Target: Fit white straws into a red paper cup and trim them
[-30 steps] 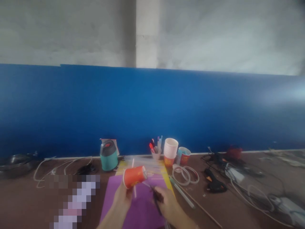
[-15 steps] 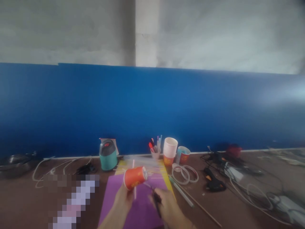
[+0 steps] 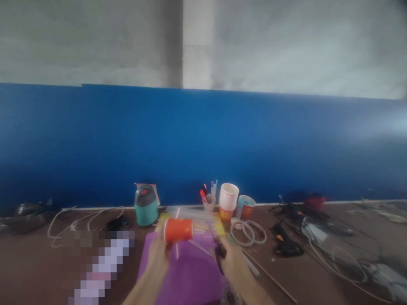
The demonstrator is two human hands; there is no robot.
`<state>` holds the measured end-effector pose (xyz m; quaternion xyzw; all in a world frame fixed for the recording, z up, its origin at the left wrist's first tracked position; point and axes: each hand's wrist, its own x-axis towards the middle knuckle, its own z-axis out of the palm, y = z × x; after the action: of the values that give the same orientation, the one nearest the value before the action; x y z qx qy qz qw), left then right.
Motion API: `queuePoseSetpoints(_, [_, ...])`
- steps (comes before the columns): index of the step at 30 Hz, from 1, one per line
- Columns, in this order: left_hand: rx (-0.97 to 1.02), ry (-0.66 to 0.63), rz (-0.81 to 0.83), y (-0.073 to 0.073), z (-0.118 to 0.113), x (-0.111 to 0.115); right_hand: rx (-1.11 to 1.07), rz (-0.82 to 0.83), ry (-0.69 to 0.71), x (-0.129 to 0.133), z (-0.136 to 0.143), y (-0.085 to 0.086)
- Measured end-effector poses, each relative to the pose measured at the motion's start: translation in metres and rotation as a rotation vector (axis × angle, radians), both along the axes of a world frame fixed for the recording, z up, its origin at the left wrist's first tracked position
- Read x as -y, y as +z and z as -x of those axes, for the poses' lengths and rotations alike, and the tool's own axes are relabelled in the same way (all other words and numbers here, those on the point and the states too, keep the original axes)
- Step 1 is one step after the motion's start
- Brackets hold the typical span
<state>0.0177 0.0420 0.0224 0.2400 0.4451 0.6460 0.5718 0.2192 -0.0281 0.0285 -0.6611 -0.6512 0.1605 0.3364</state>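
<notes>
My left hand (image 3: 160,252) is wrapped round a red paper cup (image 3: 179,231), which lies on its side in the air with its rim to the left. My right hand (image 3: 229,254) grips dark-handled scissors (image 3: 219,250), their blades pointing up and to the left, apart from the cup. Below both hands is a purple sheet (image 3: 187,277), with a yellow sheet (image 3: 220,224) behind it. A thin white straw (image 3: 177,250) shows below the cup, and another pale strip (image 3: 199,247) slants between the hands.
At the back stand a teal container (image 3: 146,212), a cup of pens (image 3: 209,204), stacked paper cups (image 3: 228,201) and a red cup (image 3: 247,207). White rings (image 3: 254,233), a glue gun (image 3: 286,243), a long stick (image 3: 270,276) and tangled cables lie to the right.
My right hand has moved right with the scissors, away from the cup. The cup has turned in my left hand, so its bottom end no longer shows. The view has shifted slightly.
</notes>
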Motion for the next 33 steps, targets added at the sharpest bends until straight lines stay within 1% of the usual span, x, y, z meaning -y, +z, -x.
queuePoseSetpoints(1, [-0.146, -0.023, -0.075, 0.01, 0.005, 0.001, 0.085, 0.045, -0.089, -0.001, -0.006, 0.002])
queuePoseSetpoints(2, [-0.324, -0.009, -0.165, 0.021, 0.01, 0.003, 0.172, 0.106, -0.165, -0.002, -0.011, 0.003])
queuePoseSetpoints(3, [-0.505, -0.021, -0.262, 0.032, 0.014, 0.006, 0.25, 0.175, -0.221, -0.002, -0.015, 0.003])
queuePoseSetpoints(4, [-0.662, -0.075, -0.339, 0.041, 0.017, 0.008, 0.316, 0.235, -0.252, -0.003, -0.019, 0.003])
queuePoseSetpoints(5, [-0.782, -0.099, -0.397, 0.049, 0.02, 0.01, 0.367, 0.277, -0.263, -0.002, -0.022, 0.002])
queuePoseSetpoints(6, [-0.9, -0.133, -0.462, 0.055, 0.021, 0.013, 0.407, 0.299, -0.265, -0.002, -0.023, 0.001])
queuePoseSetpoints(8, [-1.082, -0.224, -0.545, 0.059, 0.02, 0.016, 0.466, 0.311, -0.264, -0.001, -0.025, 0.0])
queuePoseSetpoints(10, [-1.176, -0.336, -0.561, 0.053, 0.017, 0.017, 0.486, 0.341, -0.264, -0.001, -0.024, 0.001])
queuePoseSetpoints(11, [-1.179, -0.393, -0.547, 0.048, 0.014, 0.016, 0.483, 0.362, -0.268, -0.001, -0.024, 0.001])
queuePoseSetpoints(13, [-1.128, -0.46, -0.512, 0.036, 0.01, 0.014, 0.477, 0.383, -0.267, -0.001, -0.024, 0.004])
queuePoseSetpoints(15, [-1.082, -0.467, -0.496, 0.026, 0.008, 0.01, 0.491, 0.371, -0.249, -0.002, -0.025, 0.005])
queuePoseSetpoints(17, [-1.071, -0.451, -0.49, 0.022, 0.007, 0.006, 0.504, 0.357, -0.235, -0.002, -0.026, 0.005])
queuePoseSetpoints(19, [-1.065, -0.462, -0.478, 0.024, 0.007, 0.006, 0.502, 0.349, -0.229, -0.002, -0.029, 0.004])
queuePoseSetpoints(21, [-1.06, -0.485, -0.47, 0.031, 0.006, 0.008, 0.489, 0.347, -0.224, -0.002, -0.031, 0.004])
queuePoseSetpoints(23, [-1.006, -0.517, -0.465, 0.041, 0.006, 0.013, 0.482, 0.349, -0.222, -0.002, -0.034, 0.003])
queuePoseSetpoints(24, [-0.955, -0.544, -0.453, 0.045, 0.007, 0.016, 0.481, 0.355, -0.229, -0.002, -0.034, 0.003])
queuePoseSetpoints(26, [-0.845, -0.648, -0.405, 0.051, 0.012, 0.021, 0.477, 0.37, -0.241, -0.003, -0.035, 0.004])
queuePoseSetpoints(27, [-0.808, -0.715, -0.376, 0.052, 0.016, 0.023, 0.478, 0.375, -0.245, -0.004, -0.034, 0.004])
queuePoseSetpoints(29, [-0.802, -0.824, -0.321, 0.05, 0.024, 0.026, 0.486, 0.369, -0.244, -0.005, -0.033, 0.004])
queuePoseSetpoints(31, [-0.83, -0.854, -0.293, 0.047, 0.031, 0.026, 0.503, 0.331, -0.24, -0.007, -0.031, 0.002])
queuePoseSetpoints(33, [-0.861, -0.826, -0.305, 0.044, 0.034, 0.024, 0.507, 0.288, -0.234, -0.008, -0.032, 0.0])
